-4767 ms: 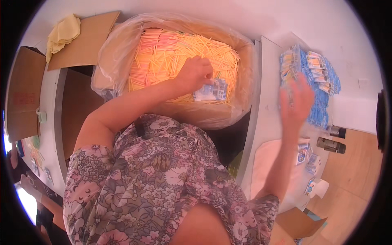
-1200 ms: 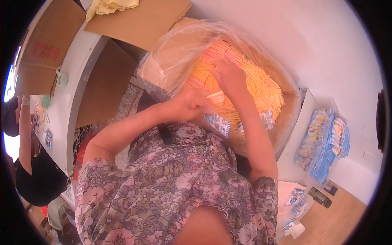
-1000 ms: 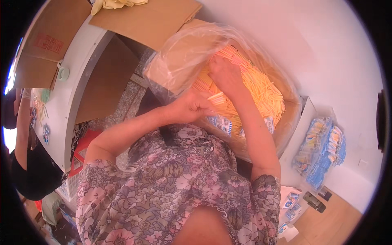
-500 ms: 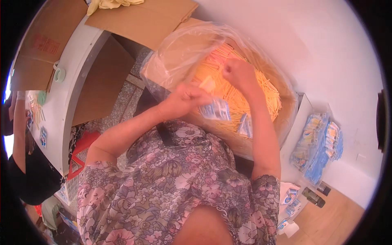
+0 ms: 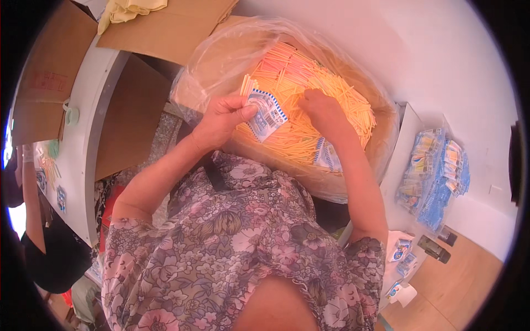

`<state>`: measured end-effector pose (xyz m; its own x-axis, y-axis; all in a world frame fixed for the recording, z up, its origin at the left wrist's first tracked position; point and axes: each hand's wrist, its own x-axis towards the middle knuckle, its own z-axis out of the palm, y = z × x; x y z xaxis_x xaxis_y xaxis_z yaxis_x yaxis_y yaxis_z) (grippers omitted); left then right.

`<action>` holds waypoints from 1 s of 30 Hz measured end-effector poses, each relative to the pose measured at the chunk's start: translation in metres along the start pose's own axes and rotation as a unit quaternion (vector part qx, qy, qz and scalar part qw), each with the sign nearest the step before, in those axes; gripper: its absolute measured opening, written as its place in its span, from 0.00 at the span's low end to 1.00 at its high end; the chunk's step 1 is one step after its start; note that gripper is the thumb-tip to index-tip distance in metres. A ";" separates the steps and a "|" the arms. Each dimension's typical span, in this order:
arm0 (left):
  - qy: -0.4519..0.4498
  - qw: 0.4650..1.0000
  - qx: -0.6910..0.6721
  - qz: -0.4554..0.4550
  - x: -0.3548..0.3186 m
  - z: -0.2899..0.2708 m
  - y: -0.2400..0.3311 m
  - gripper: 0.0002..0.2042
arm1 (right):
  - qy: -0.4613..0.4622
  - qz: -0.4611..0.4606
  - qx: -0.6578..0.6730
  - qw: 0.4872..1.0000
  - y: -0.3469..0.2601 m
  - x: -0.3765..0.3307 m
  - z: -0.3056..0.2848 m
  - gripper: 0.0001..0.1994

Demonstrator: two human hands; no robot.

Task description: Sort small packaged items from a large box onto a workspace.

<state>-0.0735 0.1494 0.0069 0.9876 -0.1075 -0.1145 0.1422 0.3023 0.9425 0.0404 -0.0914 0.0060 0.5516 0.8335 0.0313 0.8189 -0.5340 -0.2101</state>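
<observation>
Swung leftward since half a second ago, the left hand (image 5: 223,118) has carried its packet (image 5: 268,118) farther from the second packet (image 5: 328,154), and the printed face now shows more fully. Its thumb lies across the packet's near side with the other fingers behind, gripping the small white-and-blue pouch at its left edge. Just beyond those fingertips, a small bundle of pale sticks (image 5: 248,85) stands up past the packet's upper left corner; whether the sticks are inside it cannot be told. To the right of this grip, the right hand (image 5: 326,113) has its fingers curled down over the loose sticks (image 5: 298,83); whether they pinch any is hidden. Below the right fingers, beside that wrist, lies the second packet on the sticks. Around both hands stand the walls of the cardboard box (image 5: 381,143), with a clear plastic liner (image 5: 221,47) rising beyond the left fingers. Well to the right of the right fingers, more blue and yellow packets (image 5: 422,171) are heaped. Farthest off, beyond the left fingers, a yellow cloth (image 5: 130,8) rests on a cardboard flap (image 5: 165,36).
</observation>
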 end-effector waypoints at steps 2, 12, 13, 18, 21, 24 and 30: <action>-0.004 1.000 0.004 0.000 0.000 0.001 0.002 0.08 | -0.003 -0.003 -0.016 1.000 -0.001 0.002 0.003 0.07; -0.080 0.968 0.234 0.036 0.024 0.037 0.013 0.08 | 0.095 0.245 0.441 0.858 -0.008 -0.022 -0.035 0.05; -0.078 0.947 0.306 0.060 0.030 0.043 0.011 0.07 | 0.078 0.331 0.614 0.712 -0.016 -0.028 -0.040 0.06; -0.144 0.968 0.197 0.064 0.046 0.058 -0.011 0.07 | 0.225 0.388 0.721 0.527 -0.051 -0.038 -0.014 0.05; -0.187 0.972 0.134 0.045 0.048 0.058 -0.014 0.07 | 0.264 0.368 0.760 0.466 -0.060 -0.041 -0.009 0.04; -0.218 0.971 0.096 0.014 0.045 0.055 -0.007 0.07 | 0.265 0.357 0.783 0.435 -0.073 -0.040 -0.010 0.03; -0.252 0.954 0.147 0.066 0.043 0.053 -0.006 0.06 | 0.252 0.346 0.692 0.581 -0.068 -0.045 -0.007 0.06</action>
<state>-0.0355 0.0930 0.0124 0.8273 -0.5514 0.1074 -0.0797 0.0740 0.9941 -0.0390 -0.0941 0.0259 0.9351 0.1527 -0.3197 -0.3460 0.1992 -0.9169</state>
